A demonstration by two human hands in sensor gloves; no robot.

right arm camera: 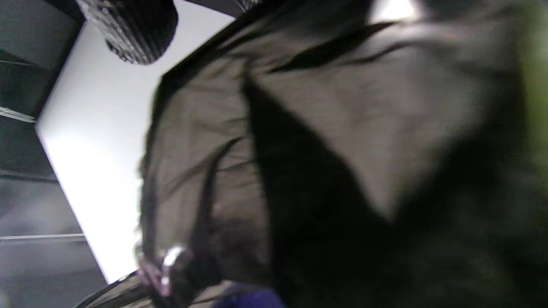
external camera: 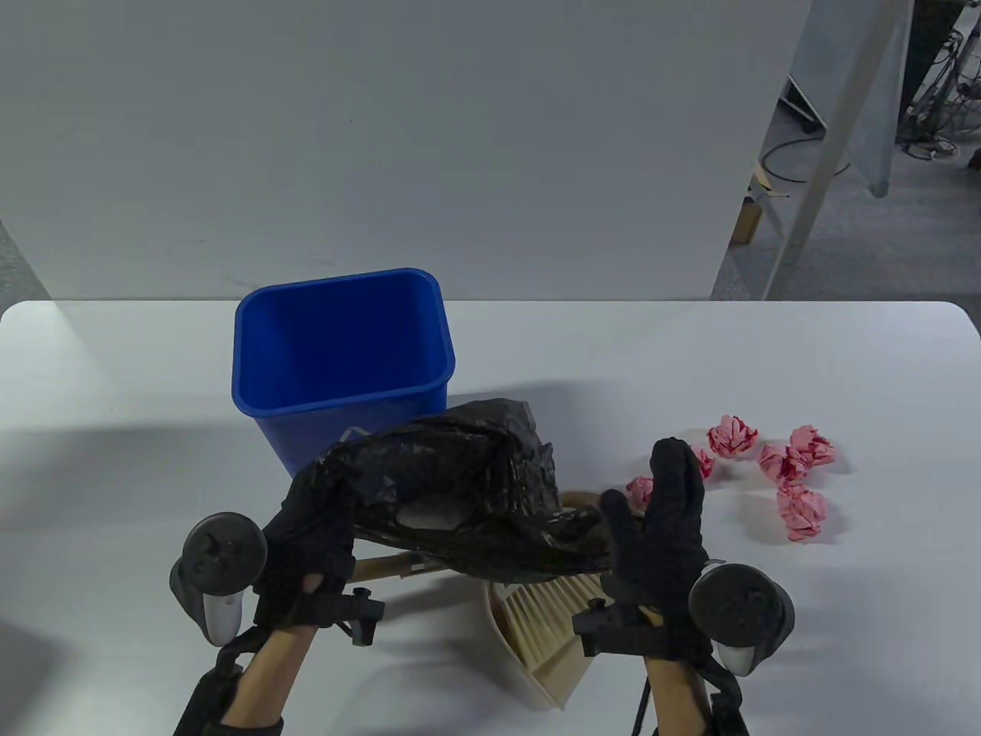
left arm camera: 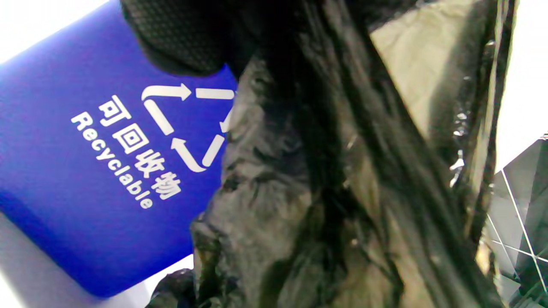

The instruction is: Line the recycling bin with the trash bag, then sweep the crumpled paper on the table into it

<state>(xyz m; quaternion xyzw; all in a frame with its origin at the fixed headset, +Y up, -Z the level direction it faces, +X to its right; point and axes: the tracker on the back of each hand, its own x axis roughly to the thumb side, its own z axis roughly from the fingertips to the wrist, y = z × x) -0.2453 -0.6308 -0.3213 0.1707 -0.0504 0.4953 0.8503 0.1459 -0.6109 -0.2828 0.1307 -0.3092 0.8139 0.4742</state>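
Note:
The blue recycling bin [external camera: 341, 360] stands upright on the white table [external camera: 115, 368]; its "Recyclable" label side [left arm camera: 98, 171] fills the left of the left wrist view. A crumpled black trash bag [external camera: 460, 491] hangs in the air in front of the bin, stretched between both hands. My left hand [external camera: 310, 537] grips its left end, with the fingers hidden under the plastic [left arm camera: 342, 171]. My right hand [external camera: 663, 514] is at the right end, fingers straight and pointing up, thumb against the bag's edge [right arm camera: 321, 149]. Several pink crumpled paper balls [external camera: 797, 460] lie to the right.
A beige dustpan [external camera: 548, 659] with a brush [external camera: 548, 606] in it lies near the front edge, under the bag; the brush's wooden handle [external camera: 383, 567] points left. A white wall panel [external camera: 383, 138] stands behind the table.

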